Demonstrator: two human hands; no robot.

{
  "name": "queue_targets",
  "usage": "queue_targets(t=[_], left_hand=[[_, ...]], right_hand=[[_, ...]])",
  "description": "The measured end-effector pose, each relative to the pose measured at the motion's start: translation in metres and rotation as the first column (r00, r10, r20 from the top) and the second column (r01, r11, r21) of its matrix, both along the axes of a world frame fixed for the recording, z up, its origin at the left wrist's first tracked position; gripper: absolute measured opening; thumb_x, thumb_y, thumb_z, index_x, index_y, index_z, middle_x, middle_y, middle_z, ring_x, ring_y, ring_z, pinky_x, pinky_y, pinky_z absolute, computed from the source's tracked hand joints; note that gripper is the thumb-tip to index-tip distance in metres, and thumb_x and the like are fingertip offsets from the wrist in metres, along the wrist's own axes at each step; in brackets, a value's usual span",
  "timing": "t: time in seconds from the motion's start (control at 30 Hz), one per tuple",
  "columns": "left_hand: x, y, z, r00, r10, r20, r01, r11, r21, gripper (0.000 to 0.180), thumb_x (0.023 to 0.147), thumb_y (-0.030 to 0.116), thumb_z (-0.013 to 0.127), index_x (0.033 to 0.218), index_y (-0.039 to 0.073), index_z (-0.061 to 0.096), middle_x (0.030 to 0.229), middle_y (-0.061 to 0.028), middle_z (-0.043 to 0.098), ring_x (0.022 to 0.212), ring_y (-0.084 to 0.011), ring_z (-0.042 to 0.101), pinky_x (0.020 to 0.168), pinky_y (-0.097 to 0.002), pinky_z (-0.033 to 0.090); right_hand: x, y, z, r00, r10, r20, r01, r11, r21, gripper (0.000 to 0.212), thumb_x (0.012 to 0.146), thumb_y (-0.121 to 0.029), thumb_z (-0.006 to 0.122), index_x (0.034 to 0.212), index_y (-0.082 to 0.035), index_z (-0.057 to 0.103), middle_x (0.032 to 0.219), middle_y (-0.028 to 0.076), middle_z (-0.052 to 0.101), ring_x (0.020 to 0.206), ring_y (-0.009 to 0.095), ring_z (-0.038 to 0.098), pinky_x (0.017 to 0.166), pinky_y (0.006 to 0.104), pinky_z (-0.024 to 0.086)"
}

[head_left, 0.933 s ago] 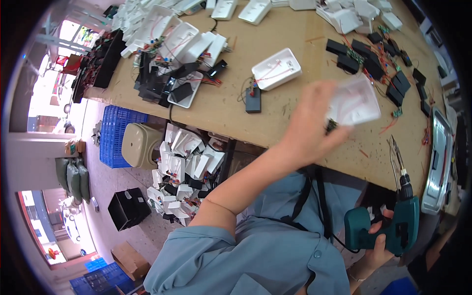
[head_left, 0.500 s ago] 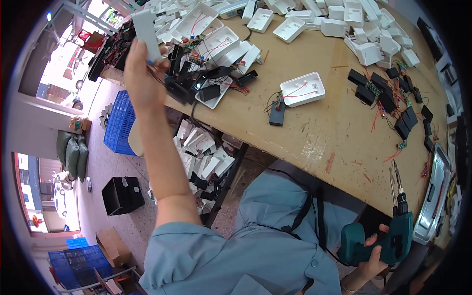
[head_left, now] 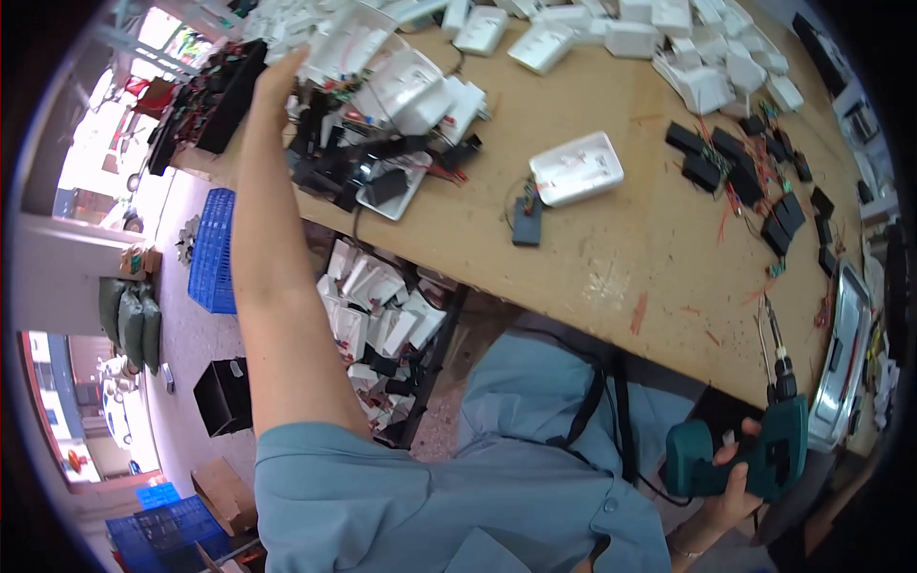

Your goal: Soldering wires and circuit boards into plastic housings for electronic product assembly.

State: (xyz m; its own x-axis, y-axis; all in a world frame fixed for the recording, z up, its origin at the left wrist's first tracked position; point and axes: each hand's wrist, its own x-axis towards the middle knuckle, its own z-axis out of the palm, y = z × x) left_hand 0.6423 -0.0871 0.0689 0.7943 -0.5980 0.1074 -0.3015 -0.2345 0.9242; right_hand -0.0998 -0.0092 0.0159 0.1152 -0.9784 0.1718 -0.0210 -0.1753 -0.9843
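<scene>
My left arm stretches to the far left of the table, where my left hand (head_left: 277,84) reaches in among the white plastic casings; its fingers are blurred and partly hidden, so what they hold does not show. Near the right front edge my right hand (head_left: 734,482) is wrapped round the handle of a green soldering gun (head_left: 785,447), its thin metal tip pointing up over the table. At mid-table an open white casing (head_left: 577,170) lies tilted, joined by thin wires to a small circuit board and a black block (head_left: 526,222).
Black blocks, boards and wires (head_left: 330,158) are heaped beside my left arm. More black blocks (head_left: 740,177) lie at the right, near a shiny metal tray (head_left: 845,349). White casings (head_left: 707,81) pile up at the back. A bin of white parts (head_left: 382,310) stands below the table edge.
My left hand has moved farther out and up, into the far-left casings; the white casing it held no longer shows clearly in it. My right hand keeps the soldering gun nearly in place.
</scene>
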Motion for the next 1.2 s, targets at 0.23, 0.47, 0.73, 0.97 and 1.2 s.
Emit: queue_targets(t=[0.23,0.47,0.73,0.97,1.2], left_hand=[[-0.124,0.018,0.051,0.718,0.377,0.585,0.046,0.813,-0.580,0.034,0.083,0.018,0.061,0.103,-0.008,0.057,0.092,-0.0100,0.061,0.082,-0.0132,0.056,0.074,-0.0233,0.044],[-0.328,0.007,-0.005,0.648,-0.379,0.660,0.485,0.874,0.026,0.021,0.080,0.007,0.056,0.100,0.000,0.057,0.092,-0.0112,0.060,0.083,-0.0207,0.058,0.074,-0.0285,0.044],[-0.335,-0.035,-0.038,0.670,-0.706,0.229,0.508,0.661,0.552,0.040,0.076,0.021,0.058,0.108,-0.003,0.055,0.094,-0.0202,0.059,0.085,-0.0271,0.058,0.076,-0.0342,0.045],[-0.379,-0.022,-0.054,0.603,-0.700,0.383,0.646,0.710,0.281,0.020,0.075,0.011,0.058,0.091,0.000,0.062,0.085,-0.0137,0.060,0.077,-0.0262,0.058,0.067,-0.0344,0.046],[-0.462,-0.015,-0.064,0.417,-0.765,0.490,0.798,0.567,0.206,0.019,0.071,0.004,0.059,0.090,0.004,0.059,0.086,-0.0108,0.056,0.076,-0.0296,0.057,0.062,-0.0355,0.047]], right_hand=[[0.013,-0.011,0.002,0.999,-0.002,0.035,0.004,0.997,-0.071,0.062,0.082,-0.024,0.060,0.126,0.008,0.031,0.118,0.026,0.046,0.067,0.012,0.052,0.056,0.0205,0.044],[0.010,-0.013,-0.002,0.995,0.022,0.097,-0.016,0.998,-0.068,0.066,0.080,-0.027,0.063,0.127,0.007,0.031,0.114,0.025,0.048,0.066,0.013,0.053,0.055,0.0211,0.046],[0.012,-0.007,-0.007,0.988,0.027,0.150,-0.023,0.999,-0.033,0.068,0.080,-0.027,0.064,0.128,0.006,0.029,0.114,0.024,0.048,0.066,0.014,0.054,0.053,0.0217,0.045],[0.012,-0.014,-0.014,0.960,0.038,0.279,-0.049,0.998,0.032,0.069,0.081,-0.028,0.063,0.129,0.005,0.028,0.118,0.024,0.046,0.068,0.013,0.053,0.054,0.0230,0.045],[0.042,-0.035,-0.029,0.791,0.073,0.608,-0.228,0.957,0.181,0.073,0.083,-0.034,0.059,0.136,-0.001,0.020,0.133,0.026,0.031,0.096,0.022,0.056,0.069,0.0267,0.051]])
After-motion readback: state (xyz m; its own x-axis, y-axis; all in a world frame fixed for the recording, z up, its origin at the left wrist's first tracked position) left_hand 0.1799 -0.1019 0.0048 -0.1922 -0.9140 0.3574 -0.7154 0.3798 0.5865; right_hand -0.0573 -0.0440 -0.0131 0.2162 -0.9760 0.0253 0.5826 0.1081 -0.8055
